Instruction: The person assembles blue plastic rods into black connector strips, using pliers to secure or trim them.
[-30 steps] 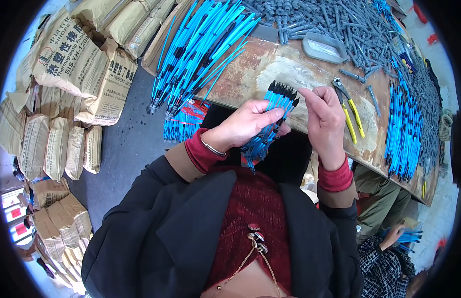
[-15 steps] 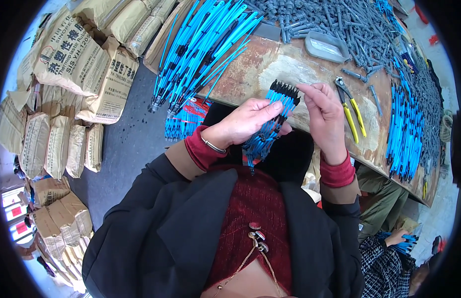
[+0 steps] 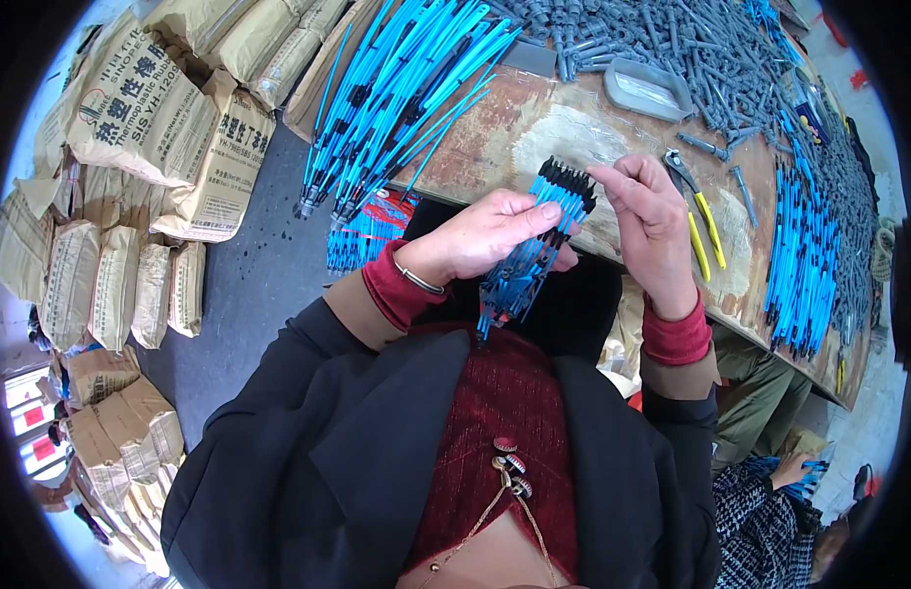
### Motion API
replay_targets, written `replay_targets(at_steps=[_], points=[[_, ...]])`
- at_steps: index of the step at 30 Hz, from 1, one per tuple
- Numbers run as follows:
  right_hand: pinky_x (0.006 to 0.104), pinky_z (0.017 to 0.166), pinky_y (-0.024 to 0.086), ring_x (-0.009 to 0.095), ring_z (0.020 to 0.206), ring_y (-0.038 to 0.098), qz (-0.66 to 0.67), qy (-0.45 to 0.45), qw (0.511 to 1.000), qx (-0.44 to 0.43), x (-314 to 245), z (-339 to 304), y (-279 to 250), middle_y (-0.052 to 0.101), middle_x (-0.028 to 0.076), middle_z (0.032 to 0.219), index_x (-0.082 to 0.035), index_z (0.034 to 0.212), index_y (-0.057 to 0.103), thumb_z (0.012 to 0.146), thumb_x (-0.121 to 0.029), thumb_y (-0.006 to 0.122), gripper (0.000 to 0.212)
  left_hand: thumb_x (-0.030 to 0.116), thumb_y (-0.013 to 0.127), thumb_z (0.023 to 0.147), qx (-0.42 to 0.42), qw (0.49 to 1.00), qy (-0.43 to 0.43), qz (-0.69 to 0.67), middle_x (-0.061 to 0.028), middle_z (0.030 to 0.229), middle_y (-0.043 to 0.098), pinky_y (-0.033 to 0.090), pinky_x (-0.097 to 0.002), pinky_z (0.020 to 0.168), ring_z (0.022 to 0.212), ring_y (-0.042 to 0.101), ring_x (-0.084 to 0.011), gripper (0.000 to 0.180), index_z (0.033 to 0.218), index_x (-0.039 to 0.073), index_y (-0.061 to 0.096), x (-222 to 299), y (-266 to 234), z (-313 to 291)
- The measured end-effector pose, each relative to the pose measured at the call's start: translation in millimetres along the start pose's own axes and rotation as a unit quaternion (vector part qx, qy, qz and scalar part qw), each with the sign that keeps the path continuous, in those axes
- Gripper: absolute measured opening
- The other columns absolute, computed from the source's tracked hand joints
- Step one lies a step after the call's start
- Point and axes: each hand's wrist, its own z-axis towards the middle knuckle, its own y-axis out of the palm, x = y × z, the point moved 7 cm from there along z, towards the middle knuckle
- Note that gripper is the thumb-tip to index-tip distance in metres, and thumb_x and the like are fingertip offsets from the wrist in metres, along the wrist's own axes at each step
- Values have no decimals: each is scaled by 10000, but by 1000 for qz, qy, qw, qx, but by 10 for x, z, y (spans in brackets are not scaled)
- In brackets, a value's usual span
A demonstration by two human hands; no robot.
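Note:
My left hand (image 3: pixel 496 236) is wrapped round a bundle of thin blue strips with black ends (image 3: pixel 534 257), its thumb lying across the front. The bundle slants in front of my chest, black tips up and lined up in a row. At those tips is my right hand (image 3: pixel 653 221), thumb and forefinger pinched together by the right end of the row. What the pinch holds, if anything, is too small to make out. To the right of that hand, yellow-handled pliers (image 3: pixel 701 228) lie on the wooden table (image 3: pixel 485 147).
A large pile of blue strips (image 3: pixel 396 88) lies at the table's far left; another stack (image 3: pixel 804 255) is at the right. Grey plastic parts (image 3: pixel 671 59) heap up behind a shallow grey tray (image 3: pixel 648 93). Paper sacks (image 3: pixel 141 118) stand left. A co-worker's hand (image 3: pixel 791 469) shows lower right.
The lower end of the bundle has shifted a little to the left, and its top slightly to the right. My right hand has moved slightly up and right, still pinched by the tips.

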Motion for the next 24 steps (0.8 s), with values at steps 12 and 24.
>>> replay_targets(at_steps=[12, 24], points=[[267, 579, 417, 189, 660, 512, -132, -46, 990, 33, -181, -13, -26, 486, 68, 741, -28, 996, 651, 684, 163, 543, 382, 277, 488, 944, 29, 998, 6, 52, -99, 899, 662, 508, -279, 740, 817, 638, -150, 309, 1090, 19, 574, -40, -24, 31], [276, 560, 417, 196, 648, 518, -112, -42, 992, 39, -244, -2, -24, 509, 85, 747, -10, 967, 652, 743, 159, 526, 308, 248, 517, 931, 20, 998, 17, 63, -89, 892, 663, 509, -267, 722, 812, 635, -132, 281, 1066, 13, 589, 2, 4, 11]])
